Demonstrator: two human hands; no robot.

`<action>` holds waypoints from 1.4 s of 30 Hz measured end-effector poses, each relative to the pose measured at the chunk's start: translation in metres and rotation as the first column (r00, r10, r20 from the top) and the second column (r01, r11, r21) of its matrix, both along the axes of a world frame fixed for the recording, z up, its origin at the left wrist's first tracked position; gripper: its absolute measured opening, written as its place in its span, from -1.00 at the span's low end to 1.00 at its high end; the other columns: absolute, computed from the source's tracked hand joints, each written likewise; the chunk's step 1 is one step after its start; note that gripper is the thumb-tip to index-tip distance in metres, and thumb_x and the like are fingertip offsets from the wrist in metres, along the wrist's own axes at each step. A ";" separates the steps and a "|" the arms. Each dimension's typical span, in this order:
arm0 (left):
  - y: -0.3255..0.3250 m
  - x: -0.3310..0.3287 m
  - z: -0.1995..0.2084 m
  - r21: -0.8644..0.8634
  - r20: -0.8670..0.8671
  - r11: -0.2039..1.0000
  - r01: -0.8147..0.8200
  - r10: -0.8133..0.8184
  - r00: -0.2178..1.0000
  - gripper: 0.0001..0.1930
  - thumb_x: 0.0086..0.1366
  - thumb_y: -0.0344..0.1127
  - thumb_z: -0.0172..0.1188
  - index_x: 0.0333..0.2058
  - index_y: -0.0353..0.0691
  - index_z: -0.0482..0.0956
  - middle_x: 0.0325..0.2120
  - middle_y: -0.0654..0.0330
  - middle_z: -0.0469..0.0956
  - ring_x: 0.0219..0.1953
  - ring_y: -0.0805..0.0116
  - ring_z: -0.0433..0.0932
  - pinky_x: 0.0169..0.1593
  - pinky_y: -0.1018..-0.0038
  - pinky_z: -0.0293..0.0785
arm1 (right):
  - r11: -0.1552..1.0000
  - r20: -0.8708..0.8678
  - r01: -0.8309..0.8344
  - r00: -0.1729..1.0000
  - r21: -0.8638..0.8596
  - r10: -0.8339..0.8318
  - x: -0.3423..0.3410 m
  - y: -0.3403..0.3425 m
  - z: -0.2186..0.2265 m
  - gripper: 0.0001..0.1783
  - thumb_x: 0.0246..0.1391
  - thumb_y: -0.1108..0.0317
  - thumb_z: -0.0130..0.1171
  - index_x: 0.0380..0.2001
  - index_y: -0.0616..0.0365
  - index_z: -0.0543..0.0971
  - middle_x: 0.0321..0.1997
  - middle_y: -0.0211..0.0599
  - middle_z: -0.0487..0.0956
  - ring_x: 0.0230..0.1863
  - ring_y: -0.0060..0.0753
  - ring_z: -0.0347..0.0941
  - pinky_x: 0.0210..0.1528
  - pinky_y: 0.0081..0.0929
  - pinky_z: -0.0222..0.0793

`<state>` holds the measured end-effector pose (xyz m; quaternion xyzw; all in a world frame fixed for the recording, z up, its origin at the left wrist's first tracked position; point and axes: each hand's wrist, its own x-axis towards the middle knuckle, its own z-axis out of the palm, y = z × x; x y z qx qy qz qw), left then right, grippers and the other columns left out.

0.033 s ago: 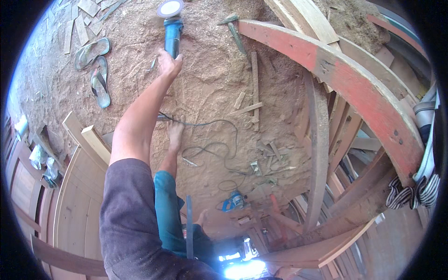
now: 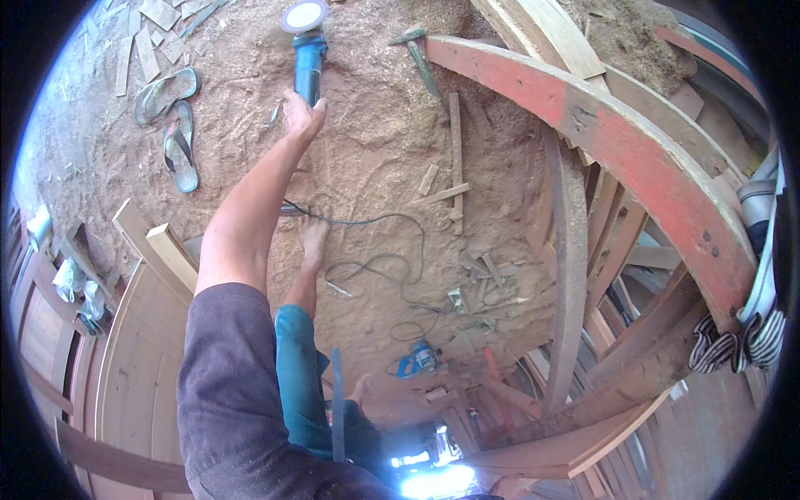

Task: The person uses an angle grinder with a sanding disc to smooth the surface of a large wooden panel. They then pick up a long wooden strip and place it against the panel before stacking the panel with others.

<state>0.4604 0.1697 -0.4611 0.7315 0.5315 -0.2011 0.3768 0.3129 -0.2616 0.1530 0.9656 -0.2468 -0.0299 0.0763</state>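
Note:
My left arm stretches far forward, and my left hand [image 2: 302, 117] is closed round the blue-green body of an angle grinder [image 2: 309, 62]. A pale round disc [image 2: 303, 15] shows at the grinder's far end, up at the top of the view. Below the hand, a dark cable [image 2: 375, 220] runs past my bare foot [image 2: 313, 237] and loops over the sawdust-covered ground. My right hand is not in view. A bright glare hides part of the area at the lower middle.
Sandals [image 2: 179, 146] lie left of the grinder. A red curved timber [image 2: 650, 158] arches across the right, over stacked boards. A hammer-like tool [image 2: 419, 62] rests by its tip. A blue power tool [image 2: 417, 360] sits lower down; wooden panels [image 2: 142, 350] stand at left.

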 end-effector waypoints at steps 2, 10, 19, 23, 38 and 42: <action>0.002 -0.008 -0.004 0.015 0.044 0.999 0.035 -0.036 0.998 -0.22 0.16 -0.07 0.41 0.20 -0.40 0.26 0.06 -0.33 0.53 0.16 -0.29 0.52 0.23 0.03 0.46 | 1.000 0.015 -0.003 1.000 0.008 0.003 -0.001 -0.002 -0.001 -0.22 0.50 -0.11 -0.30 0.42 0.40 0.20 0.47 0.26 0.14 0.47 0.19 0.12 0.51 0.07 -0.03; 0.007 -0.051 0.024 -0.083 0.140 0.974 0.210 -0.198 0.970 -0.19 0.17 -0.14 0.32 0.30 -0.43 0.22 0.11 -0.36 0.50 0.18 -0.27 0.51 0.26 0.03 0.42 | 0.996 0.084 -0.029 0.996 0.087 0.021 -0.018 -0.019 0.000 -0.22 0.50 -0.12 -0.29 0.43 0.39 0.20 0.48 0.26 0.12 0.46 0.18 0.12 0.50 0.08 -0.03; -0.091 -0.229 0.180 -0.322 -0.001 0.937 0.136 -0.144 0.990 -0.19 0.19 -0.07 0.29 0.35 -0.32 0.27 0.18 -0.28 0.49 0.22 -0.20 0.49 0.29 0.10 0.42 | 0.993 0.155 -0.074 0.986 0.091 0.059 -0.025 -0.024 0.005 -0.35 0.52 0.03 -0.27 0.43 0.29 0.24 0.36 0.32 0.23 0.37 0.27 0.16 0.42 0.16 0.04; -0.132 -0.301 0.241 -0.372 -0.164 0.924 0.085 -0.155 0.974 -0.24 0.17 -0.07 0.31 0.29 -0.30 0.36 0.17 -0.22 0.51 0.26 -0.15 0.47 0.31 0.14 0.41 | 0.985 0.234 -0.124 0.968 0.122 0.093 -0.028 -0.030 0.001 -0.33 0.48 0.00 -0.12 0.43 0.26 0.26 0.35 0.25 0.21 0.37 0.23 0.15 0.40 0.13 0.09; -0.305 -0.461 0.436 -0.598 0.124 0.747 -0.290 0.443 0.888 -0.37 0.33 -0.22 0.32 0.31 -0.24 0.33 0.00 0.12 0.61 -0.06 0.24 0.67 -0.04 0.14 0.62 | 0.813 0.327 -0.434 0.890 0.389 0.319 -0.229 -0.317 0.055 -0.35 0.25 0.19 0.30 0.31 0.24 0.39 0.36 0.17 0.28 0.39 0.21 0.22 0.37 0.07 0.23; -0.385 -0.514 0.460 -0.701 0.089 0.676 -0.228 0.399 0.913 -0.43 0.35 -0.25 0.32 0.26 -0.29 0.39 -0.07 0.08 0.63 -0.18 0.19 0.70 -0.14 0.17 0.67 | 0.912 0.199 -0.162 0.976 0.377 0.091 -0.329 -0.416 0.067 -0.33 0.26 0.14 0.28 0.32 0.23 0.37 0.38 0.18 0.27 0.41 0.20 0.20 0.38 0.06 0.22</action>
